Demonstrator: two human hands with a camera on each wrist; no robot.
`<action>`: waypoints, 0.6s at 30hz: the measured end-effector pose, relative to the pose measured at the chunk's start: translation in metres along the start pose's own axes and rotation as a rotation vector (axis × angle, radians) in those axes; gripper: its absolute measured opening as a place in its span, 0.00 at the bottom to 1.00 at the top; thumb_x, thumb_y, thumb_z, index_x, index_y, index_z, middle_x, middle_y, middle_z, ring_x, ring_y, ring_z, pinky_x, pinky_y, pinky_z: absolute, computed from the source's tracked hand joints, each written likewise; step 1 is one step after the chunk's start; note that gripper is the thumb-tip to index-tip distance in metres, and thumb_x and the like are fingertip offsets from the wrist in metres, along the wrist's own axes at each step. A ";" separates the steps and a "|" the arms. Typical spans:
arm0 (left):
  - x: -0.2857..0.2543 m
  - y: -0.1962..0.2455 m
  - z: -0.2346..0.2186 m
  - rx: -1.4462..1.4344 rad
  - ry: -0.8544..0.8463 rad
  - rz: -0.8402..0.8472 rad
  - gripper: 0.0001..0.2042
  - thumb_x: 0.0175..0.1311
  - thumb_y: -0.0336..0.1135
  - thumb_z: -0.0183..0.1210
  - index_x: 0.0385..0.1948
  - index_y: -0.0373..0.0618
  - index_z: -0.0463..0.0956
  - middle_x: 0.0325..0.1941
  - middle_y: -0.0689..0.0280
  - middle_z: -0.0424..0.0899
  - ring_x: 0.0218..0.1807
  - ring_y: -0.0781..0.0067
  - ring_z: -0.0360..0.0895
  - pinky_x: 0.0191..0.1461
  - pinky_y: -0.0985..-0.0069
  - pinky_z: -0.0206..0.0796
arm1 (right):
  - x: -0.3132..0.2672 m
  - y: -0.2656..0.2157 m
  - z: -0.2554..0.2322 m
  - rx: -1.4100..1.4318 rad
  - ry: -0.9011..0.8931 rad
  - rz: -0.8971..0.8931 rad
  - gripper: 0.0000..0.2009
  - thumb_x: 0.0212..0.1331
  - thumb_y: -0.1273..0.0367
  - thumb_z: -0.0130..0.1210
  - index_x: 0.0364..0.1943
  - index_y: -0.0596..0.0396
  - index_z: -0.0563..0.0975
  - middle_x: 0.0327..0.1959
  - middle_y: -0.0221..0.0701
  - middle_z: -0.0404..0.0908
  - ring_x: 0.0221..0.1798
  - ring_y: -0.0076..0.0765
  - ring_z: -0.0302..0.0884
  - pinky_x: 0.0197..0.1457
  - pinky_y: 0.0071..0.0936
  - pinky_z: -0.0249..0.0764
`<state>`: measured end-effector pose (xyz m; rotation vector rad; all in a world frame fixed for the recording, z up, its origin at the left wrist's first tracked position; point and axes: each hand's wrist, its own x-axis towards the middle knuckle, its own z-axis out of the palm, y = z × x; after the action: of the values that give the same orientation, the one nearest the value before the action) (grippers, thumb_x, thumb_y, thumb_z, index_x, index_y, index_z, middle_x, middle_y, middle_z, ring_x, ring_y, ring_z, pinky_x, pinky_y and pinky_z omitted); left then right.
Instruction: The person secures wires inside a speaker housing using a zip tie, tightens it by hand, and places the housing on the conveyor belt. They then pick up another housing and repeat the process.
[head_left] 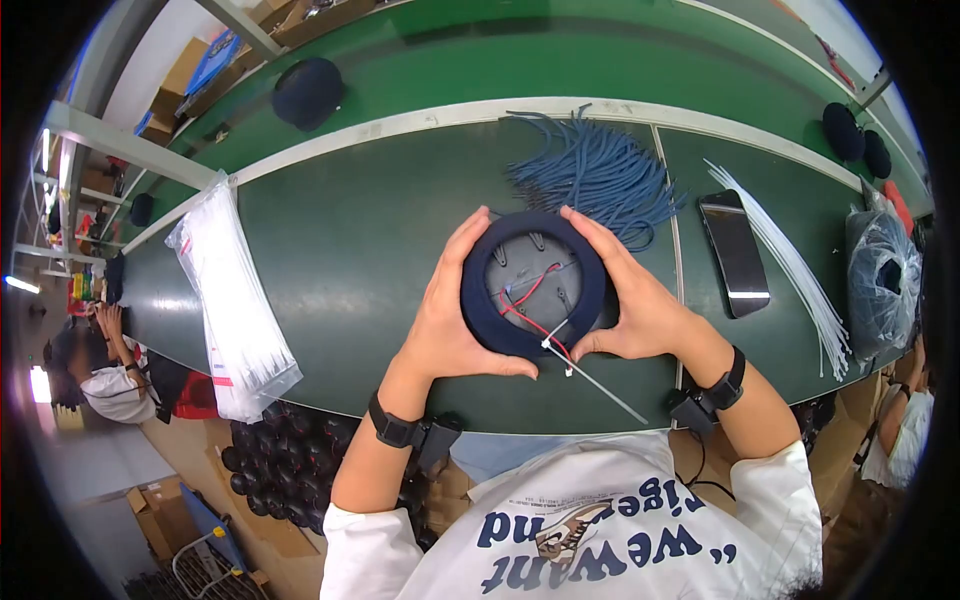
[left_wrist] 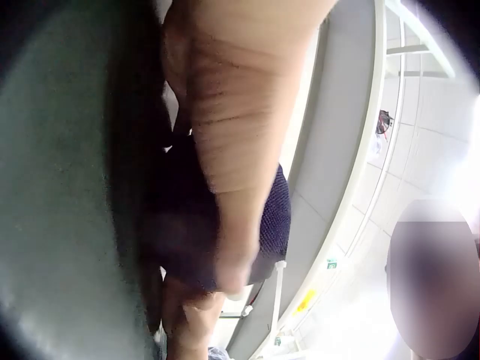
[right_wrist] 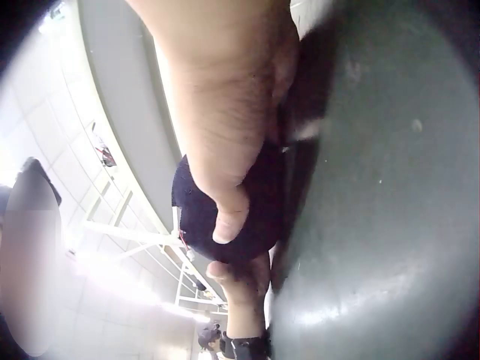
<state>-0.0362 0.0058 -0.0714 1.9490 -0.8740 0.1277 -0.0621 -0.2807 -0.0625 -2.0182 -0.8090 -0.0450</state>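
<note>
Navy-covered cup (head_left: 513, 268): gripped between left hand (head_left: 452, 318) and right hand (head_left: 637, 312), fabric (head_left: 473, 285) apparently being seated; white cable tie (head_left: 598, 383), trimming probably called for; underside unclear.

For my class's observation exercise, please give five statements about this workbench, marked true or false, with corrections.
1. The left hand and right hand both hold the dark blue ring. True.
2. The wires inside the ring are all green. False: red wires show.
3. Blue cords lie bunched beyond the ring. True.
4. The phone lies on the cords. False: the phone lies on the bench beside loose white ties.
5. A white tie sticks out of the ring toward the shirt. True.
</note>
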 end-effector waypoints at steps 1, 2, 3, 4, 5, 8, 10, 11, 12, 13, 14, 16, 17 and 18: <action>0.000 0.003 0.000 -0.019 -0.008 -0.010 0.74 0.23 0.48 0.93 0.81 0.40 0.51 0.83 0.43 0.64 0.80 0.47 0.71 0.81 0.54 0.68 | 0.000 0.001 0.000 -0.002 -0.003 -0.008 0.70 0.35 0.63 0.87 0.85 0.53 0.50 0.87 0.50 0.51 0.87 0.64 0.54 0.87 0.50 0.59; -0.002 0.004 0.002 -0.043 -0.019 -0.027 0.75 0.23 0.48 0.93 0.81 0.40 0.51 0.82 0.43 0.64 0.80 0.48 0.71 0.81 0.55 0.67 | -0.003 0.002 0.001 0.000 -0.008 -0.008 0.70 0.35 0.63 0.87 0.85 0.53 0.49 0.87 0.50 0.51 0.87 0.64 0.54 0.87 0.50 0.60; -0.003 0.002 0.005 -0.060 -0.001 -0.030 0.74 0.24 0.49 0.93 0.81 0.39 0.52 0.81 0.44 0.66 0.79 0.47 0.72 0.81 0.55 0.67 | -0.005 0.005 0.004 -0.011 0.002 -0.018 0.70 0.35 0.62 0.88 0.86 0.52 0.49 0.87 0.50 0.51 0.87 0.64 0.54 0.87 0.50 0.60; -0.003 0.000 0.007 -0.075 0.018 -0.034 0.74 0.24 0.51 0.93 0.81 0.39 0.53 0.80 0.45 0.68 0.78 0.45 0.73 0.81 0.55 0.66 | -0.004 0.010 0.006 -0.021 0.011 -0.030 0.71 0.34 0.62 0.88 0.86 0.52 0.49 0.87 0.50 0.51 0.87 0.63 0.53 0.87 0.50 0.60; -0.003 -0.001 0.008 -0.087 0.038 -0.036 0.73 0.25 0.52 0.93 0.81 0.39 0.54 0.79 0.46 0.70 0.77 0.44 0.74 0.81 0.55 0.66 | -0.004 0.011 0.008 -0.031 0.021 -0.044 0.71 0.34 0.61 0.88 0.86 0.52 0.49 0.88 0.49 0.51 0.87 0.63 0.53 0.87 0.50 0.60; 0.000 -0.001 0.005 -0.074 0.028 -0.054 0.75 0.23 0.54 0.93 0.81 0.39 0.53 0.80 0.46 0.70 0.77 0.44 0.74 0.81 0.56 0.66 | -0.004 0.005 0.005 0.004 0.012 0.026 0.68 0.39 0.65 0.86 0.86 0.51 0.50 0.88 0.49 0.51 0.88 0.62 0.53 0.87 0.49 0.59; 0.000 0.002 0.001 -0.125 0.031 -0.071 0.76 0.21 0.58 0.93 0.81 0.40 0.54 0.82 0.45 0.67 0.81 0.43 0.69 0.82 0.53 0.63 | -0.005 -0.001 -0.006 0.151 0.038 0.098 0.55 0.44 0.68 0.82 0.80 0.52 0.62 0.86 0.49 0.55 0.86 0.61 0.57 0.86 0.50 0.60; -0.001 0.006 -0.002 -0.141 0.091 -0.051 0.77 0.20 0.60 0.92 0.81 0.40 0.53 0.82 0.45 0.66 0.82 0.42 0.67 0.83 0.51 0.62 | -0.007 -0.004 -0.012 0.228 0.046 0.136 0.48 0.46 0.70 0.80 0.77 0.52 0.68 0.85 0.48 0.57 0.86 0.61 0.58 0.85 0.50 0.61; -0.003 0.009 -0.005 -0.160 0.150 -0.034 0.78 0.20 0.62 0.92 0.81 0.41 0.53 0.82 0.45 0.65 0.83 0.41 0.65 0.83 0.50 0.61 | -0.008 -0.010 -0.020 0.188 0.042 0.108 0.41 0.47 0.70 0.78 0.70 0.52 0.72 0.83 0.47 0.60 0.85 0.60 0.60 0.84 0.51 0.62; -0.003 0.013 -0.006 -0.182 0.209 -0.018 0.78 0.19 0.63 0.91 0.81 0.41 0.53 0.83 0.45 0.65 0.84 0.40 0.62 0.83 0.48 0.60 | -0.010 -0.018 -0.032 0.148 0.037 0.084 0.33 0.49 0.70 0.77 0.63 0.52 0.77 0.81 0.47 0.63 0.84 0.60 0.61 0.83 0.51 0.63; 0.001 0.020 -0.006 -0.146 0.265 0.099 0.73 0.21 0.65 0.90 0.79 0.43 0.61 0.82 0.45 0.67 0.85 0.38 0.60 0.83 0.43 0.57 | -0.011 -0.027 -0.041 0.108 0.032 0.061 0.26 0.50 0.71 0.75 0.56 0.52 0.81 0.80 0.46 0.66 0.83 0.59 0.62 0.82 0.52 0.64; 0.007 0.031 -0.009 0.069 0.168 0.218 0.67 0.21 0.66 0.89 0.74 0.45 0.69 0.80 0.44 0.68 0.83 0.37 0.63 0.82 0.41 0.57 | -0.006 -0.055 -0.032 0.031 0.035 0.016 0.16 0.49 0.66 0.79 0.38 0.50 0.82 0.73 0.44 0.72 0.81 0.64 0.64 0.79 0.55 0.66; 0.009 0.036 -0.009 0.177 0.118 0.276 0.64 0.21 0.66 0.89 0.71 0.45 0.73 0.80 0.43 0.69 0.82 0.36 0.64 0.82 0.40 0.57 | -0.005 -0.063 -0.028 -0.044 -0.006 -0.015 0.16 0.49 0.65 0.80 0.37 0.50 0.82 0.72 0.43 0.73 0.80 0.67 0.63 0.78 0.56 0.66; 0.012 0.042 -0.003 0.109 0.100 0.249 0.50 0.28 0.63 0.90 0.60 0.47 0.83 0.74 0.46 0.77 0.79 0.38 0.70 0.81 0.41 0.60 | -0.005 -0.067 -0.022 -0.080 -0.009 -0.028 0.14 0.51 0.66 0.79 0.35 0.50 0.82 0.72 0.42 0.74 0.80 0.69 0.62 0.78 0.58 0.67</action>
<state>-0.0525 -0.0097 -0.0344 1.9086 -1.0587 0.4238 -0.0971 -0.2771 -0.0017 -2.0832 -0.8533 -0.0856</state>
